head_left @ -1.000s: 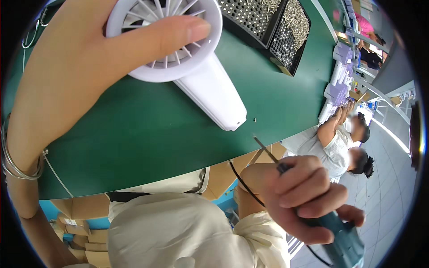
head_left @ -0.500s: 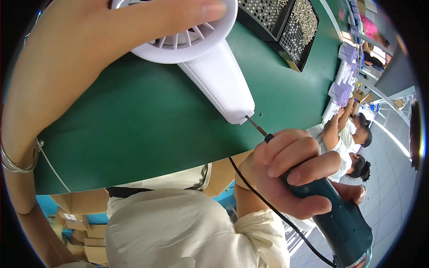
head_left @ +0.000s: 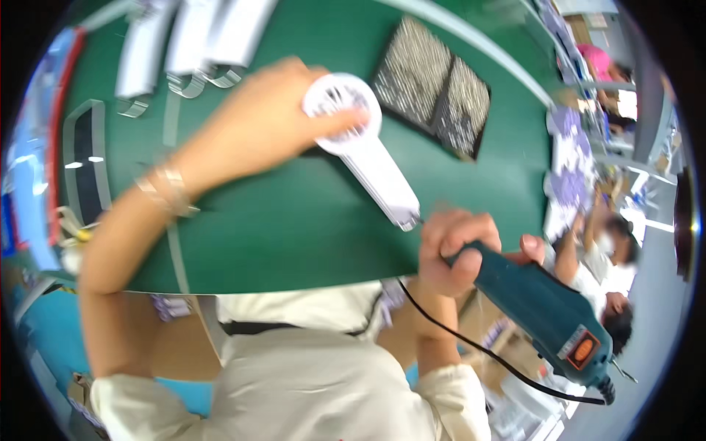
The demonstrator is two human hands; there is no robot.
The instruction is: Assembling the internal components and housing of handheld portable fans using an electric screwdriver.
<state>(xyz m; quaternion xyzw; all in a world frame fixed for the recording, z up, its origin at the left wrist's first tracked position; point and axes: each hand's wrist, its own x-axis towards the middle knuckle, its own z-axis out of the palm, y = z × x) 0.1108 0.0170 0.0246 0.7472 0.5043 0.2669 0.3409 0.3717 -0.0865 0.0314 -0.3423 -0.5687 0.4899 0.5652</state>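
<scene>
Both hands' grip closed: fan (head_left: 364,151) lower now, screwdriver (head_left: 537,305) at its handle.

The teal electric screwdriver (head_left: 540,309) in the right hand (head_left: 460,246) now meets the white handheld fan's (head_left: 365,147) handle end, no longer apart from it.

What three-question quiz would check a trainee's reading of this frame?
1. True or false: the left hand rests on the round grille end of the white handheld fan.
2. Which tool does the right hand grip? A) a hammer B) a teal electric screwdriver C) a brush
3. Fill in: the screwdriver's tip meets the fan at the end of its ____.

Key: 1 true. 2 B. 3 handle. The fan lies on the green table, and a black tray of small metal parts sits beyond it.
</scene>
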